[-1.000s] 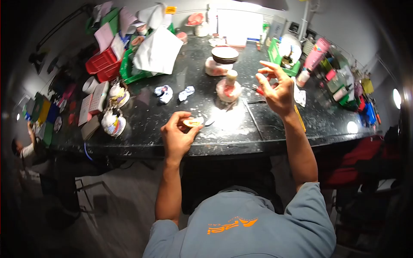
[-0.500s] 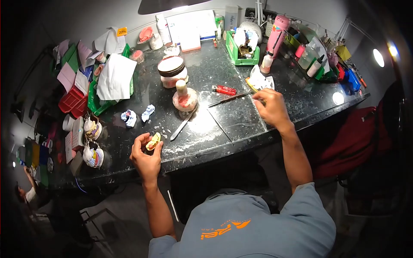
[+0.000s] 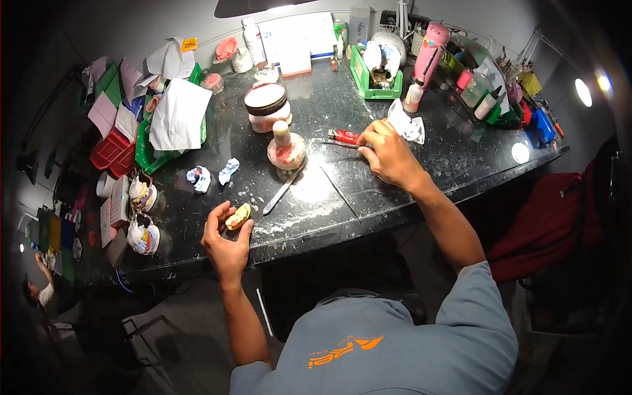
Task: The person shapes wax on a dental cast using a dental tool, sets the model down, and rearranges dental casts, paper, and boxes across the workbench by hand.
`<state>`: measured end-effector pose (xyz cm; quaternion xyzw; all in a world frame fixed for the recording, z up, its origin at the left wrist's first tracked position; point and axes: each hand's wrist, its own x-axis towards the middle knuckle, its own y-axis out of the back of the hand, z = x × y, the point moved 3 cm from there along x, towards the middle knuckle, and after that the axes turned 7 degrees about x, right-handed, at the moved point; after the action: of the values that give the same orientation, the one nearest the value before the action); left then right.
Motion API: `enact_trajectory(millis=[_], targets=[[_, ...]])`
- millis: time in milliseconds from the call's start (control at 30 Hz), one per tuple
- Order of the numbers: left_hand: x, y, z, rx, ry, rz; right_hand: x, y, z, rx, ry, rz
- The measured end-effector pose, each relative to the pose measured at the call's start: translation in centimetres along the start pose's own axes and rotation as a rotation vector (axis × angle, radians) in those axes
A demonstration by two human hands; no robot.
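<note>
My left hand (image 3: pixel 226 245) is closed around a small yellow dental piece (image 3: pixel 238 216) with reddish patches, over the front edge of the bench. My right hand (image 3: pixel 390 157) has its fingers pinched on the right end of a slim dark tool (image 3: pixel 342 144), whose tip points left. Just behind that tool lies a red lighter (image 3: pixel 345 135), partly covered by my fingertips. A metal spatula (image 3: pixel 280 199) and a thin dark rod (image 3: pixel 340 191) rest on the bench between my hands. Behind the spatula stands a rounded spirit lamp (image 3: pixel 286 153) with a pale cap.
Behind the lamp is a wide lidded jar (image 3: pixel 266 105). Two crumpled wads (image 3: pixel 198 178) and dental models (image 3: pixel 143 236) sit to the left. White tissue (image 3: pixel 406 124), a green bin (image 3: pixel 376 89) and a pink bottle (image 3: pixel 429 54) stand at the back right.
My right hand has moved left and away from the tissue, carrying the dark tool back toward the lighter and turning it. My left hand has barely moved with the yellow piece.
</note>
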<state>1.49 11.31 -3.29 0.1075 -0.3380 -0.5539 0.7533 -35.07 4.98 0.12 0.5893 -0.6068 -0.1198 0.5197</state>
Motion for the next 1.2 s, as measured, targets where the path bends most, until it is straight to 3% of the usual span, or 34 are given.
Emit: enact_trajectory(millis=[67,167,233,367,433,500,567,667,767,867,1100,1200], targets=[[0.0,0.2,0.1,0.017,-0.01,0.003,0.0,1.0,-0.1,0.023,0.001,0.04],[-0.1,0.0,-0.4,0.021,-0.03,0.009,0.5,3.5,-0.8,0.371,-0.323,-0.003],[-0.4,0.4,0.3,0.071,-0.083,0.025,1.0,5.4,0.1,0.397,-0.171,0.173],[-1.3,1.3,0.6,0.171,-0.16,0.095,4.3,12.3,2.2,0.479,-0.133,0.375],[-1.4,1.6,0.7,0.136,-0.157,0.157,7.6,16.0,3.3,0.39,-0.02,0.396],[-1.5,1.7,0.7,0.107,-0.151,0.184,10.8,20.1,4.5,0.075,-0.161,0.36],[-1.5,1.8,0.3,0.092,-0.139,0.197,13.7,24.0,7.1,-0.247,-0.045,0.331],[-1.6,1.8,-0.5,0.058,-0.134,0.267,16.6,29.0,12.4,-0.428,-0.076,0.31],[-1.6,1.6,-0.5,0.039,-0.158,0.298,18.6,31.1,16.5,-0.332,-0.382,0.169],[-1.8,1.6,-0.6,0.06,-0.177,0.26,20.1,30.9,20.7,-0.457,-0.234,0.148],[-1.8,1.2,-0.4,0.192,-0.093,0.288,25.2,28.1,29.5,-0.586,-0.363,0.023],[-0.4,0.8,1.8,0.143,-0.185,0.377,27.3,27.5,34.2,-0.594,-0.326,-0.074]])
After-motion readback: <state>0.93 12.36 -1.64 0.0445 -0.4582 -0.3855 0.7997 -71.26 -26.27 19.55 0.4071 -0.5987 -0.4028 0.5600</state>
